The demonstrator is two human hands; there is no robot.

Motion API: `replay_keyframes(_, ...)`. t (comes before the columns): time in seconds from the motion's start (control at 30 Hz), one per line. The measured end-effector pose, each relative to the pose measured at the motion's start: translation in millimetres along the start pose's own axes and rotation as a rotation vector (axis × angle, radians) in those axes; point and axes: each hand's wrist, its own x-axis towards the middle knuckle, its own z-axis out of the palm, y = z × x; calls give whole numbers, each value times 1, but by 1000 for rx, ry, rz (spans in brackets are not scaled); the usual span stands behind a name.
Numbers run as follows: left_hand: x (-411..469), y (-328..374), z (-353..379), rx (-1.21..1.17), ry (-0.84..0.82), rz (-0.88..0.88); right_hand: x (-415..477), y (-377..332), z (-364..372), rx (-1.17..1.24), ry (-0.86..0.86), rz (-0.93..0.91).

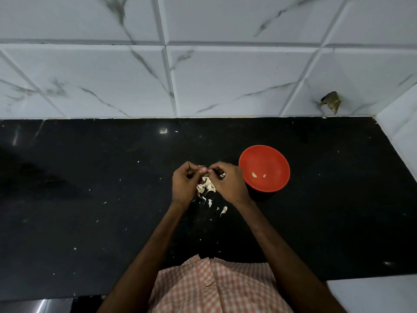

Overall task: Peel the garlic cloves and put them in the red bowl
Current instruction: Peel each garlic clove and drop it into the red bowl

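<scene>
My left hand [185, 184] and my right hand [228, 182] meet fingertip to fingertip above the black counter, both pinching a small garlic clove [205, 171] that is mostly hidden by the fingers. Under the hands lies a pile of garlic cloves and white skins [206, 187]. The red bowl [264, 168] stands just right of my right hand and holds two peeled cloves [258, 175].
Loose skin flakes [223, 210] are scattered on the black counter [90, 199] in front of the pile. A white marble-tile wall [203, 75] rises behind, with a side wall at the right. The counter's front edge runs near my checked shirt.
</scene>
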Motion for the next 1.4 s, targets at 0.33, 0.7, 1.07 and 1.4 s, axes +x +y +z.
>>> replay_keyframes(0.33,8,-6,-5,184,1,53,7,-1,-6,-20,-115,14)
replay_keyframes(0.7,2,-3,-2,26,-26,-64,3,2,-4,222,-115,192)
replay_keyframes(1.07,1,1,2,-73,-51,-41,5,-5,-4,251,-78,151)
replay_keyframes(1.4,3,0,0,-99,48,-94,4,-7,-3,359,-81,242)
